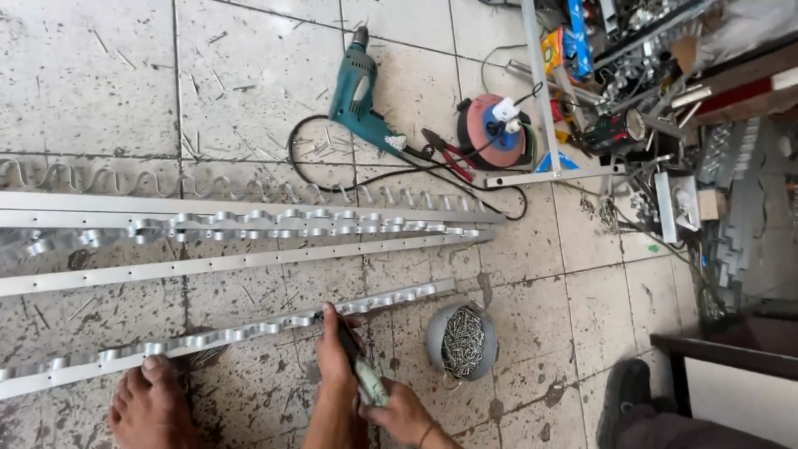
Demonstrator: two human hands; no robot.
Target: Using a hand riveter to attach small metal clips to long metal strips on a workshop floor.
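My left hand (332, 357) wraps around the upper part of a hand tool (366, 384) with black and pale green handles. The tool's head rests against a long aluminium strip with a wavy band (224, 337) on the tiled floor. My right hand (403, 413), with a bracelet at the wrist, grips the tool's lower handles. A bare foot (150, 403) presses on the same strip to the left of my hands. A small metal pot of nails or rivets (462, 341) stands just right of my hands.
More aluminium strips with wavy bands (249, 220) lie across the floor above. Beyond them lie a teal electric drill (357, 91), red-handled pliers (449, 154) and a red cable reel (490, 129). Metal parts pile up at the right (665, 108). A black shoe (625, 391) sits at bottom right.
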